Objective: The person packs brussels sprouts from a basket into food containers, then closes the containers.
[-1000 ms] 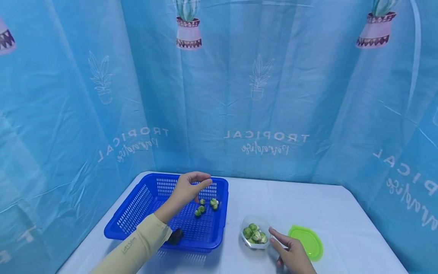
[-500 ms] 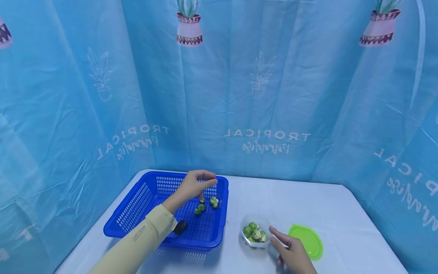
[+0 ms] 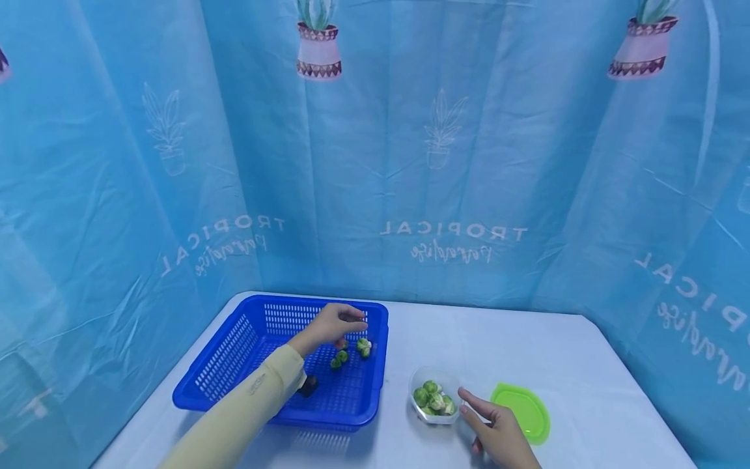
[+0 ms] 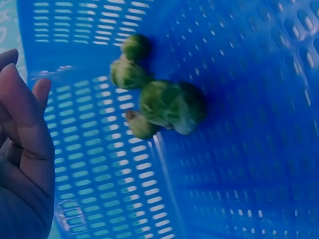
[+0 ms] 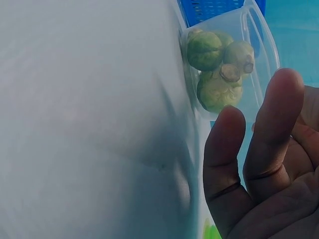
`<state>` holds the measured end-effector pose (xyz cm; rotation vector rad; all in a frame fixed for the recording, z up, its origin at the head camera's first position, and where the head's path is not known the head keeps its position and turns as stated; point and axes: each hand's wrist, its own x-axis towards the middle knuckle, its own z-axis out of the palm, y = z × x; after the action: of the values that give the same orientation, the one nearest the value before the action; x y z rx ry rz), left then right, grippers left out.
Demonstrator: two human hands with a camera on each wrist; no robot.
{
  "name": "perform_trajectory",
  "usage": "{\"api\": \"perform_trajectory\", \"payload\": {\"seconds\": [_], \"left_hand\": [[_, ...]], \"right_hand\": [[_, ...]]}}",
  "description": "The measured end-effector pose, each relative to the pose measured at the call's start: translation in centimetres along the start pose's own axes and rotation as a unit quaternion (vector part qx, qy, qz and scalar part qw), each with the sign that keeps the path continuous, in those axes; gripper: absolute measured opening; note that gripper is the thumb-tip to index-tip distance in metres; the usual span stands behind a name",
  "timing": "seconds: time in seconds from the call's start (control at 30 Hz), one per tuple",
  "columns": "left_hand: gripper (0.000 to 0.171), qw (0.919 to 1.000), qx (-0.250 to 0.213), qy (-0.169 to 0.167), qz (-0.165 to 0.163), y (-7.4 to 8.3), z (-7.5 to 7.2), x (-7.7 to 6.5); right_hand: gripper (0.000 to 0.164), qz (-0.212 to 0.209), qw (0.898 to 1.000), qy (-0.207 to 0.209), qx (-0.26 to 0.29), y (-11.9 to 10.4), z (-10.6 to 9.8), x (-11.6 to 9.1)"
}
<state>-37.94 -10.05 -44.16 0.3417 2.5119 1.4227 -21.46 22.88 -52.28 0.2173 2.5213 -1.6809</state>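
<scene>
My left hand (image 3: 332, 326) hovers inside the right part of a blue perforated basket (image 3: 379, 365), above several Brussels sprouts (image 3: 364, 347). Its fingers are bent loosely and hold nothing visible. In the left wrist view the sprouts (image 4: 167, 105) sit against the basket wall, apart from the hand (image 4: 25, 144). My right hand (image 3: 498, 426) is at the right side of a small clear plastic container (image 3: 417, 380) holding several sprouts (image 3: 430, 398). Its fingers (image 5: 281, 107) are relaxed beside the container's wall (image 5: 256, 64); whether they touch it, I cannot tell.
A bright green lid (image 3: 530, 417) lies on the white-covered table (image 3: 469, 332), right of the container and behind the right hand. Blue printed curtains (image 3: 375, 163) enclose the table at the back and sides. A small dark device (image 3: 308, 386) is on the left wrist.
My left hand has moved lower and slightly rightward into the basket, toward the sprouts. The right hand and the container have stayed in place; the head view has shifted slightly.
</scene>
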Motion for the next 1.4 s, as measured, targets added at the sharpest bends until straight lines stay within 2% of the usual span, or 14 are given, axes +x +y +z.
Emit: {"api": "perform_trajectory", "payload": {"seconds": [0.2,0.43,0.67,0.9,1.1,1.4], "left_hand": [[0.044,0.9993,0.037,-0.007,-0.006,-0.6,0.3,0.8],[0.035,0.9971,0.072,-0.004,-0.025,-1.3,0.8,1.2],[0.031,0.9961,0.082,-0.005,-0.033,-1.9,0.9,1.3],[0.031,0.9932,0.100,-0.012,-0.057,-2.6,1.2,1.7],[0.029,0.9918,0.115,-0.031,-0.046,-3.0,1.2,1.7],[0.026,0.9914,0.121,-0.015,-0.049,-3.0,1.5,1.7]], "right_hand": [[0.055,-0.007,1.000,0.003,0.001,-0.1,-0.1,-0.1],[0.055,-0.011,1.000,0.002,-0.001,0.0,-0.1,-0.2],[0.053,-0.004,1.000,0.002,-0.006,-0.2,-0.1,-0.1],[0.054,-0.009,1.000,0.004,-0.006,-0.2,-0.1,-0.3],[0.053,-0.009,1.000,0.003,-0.003,-0.1,0.0,-0.2],[0.053,-0.007,1.000,0.003,-0.005,-0.1,-0.1,-0.2]]}}
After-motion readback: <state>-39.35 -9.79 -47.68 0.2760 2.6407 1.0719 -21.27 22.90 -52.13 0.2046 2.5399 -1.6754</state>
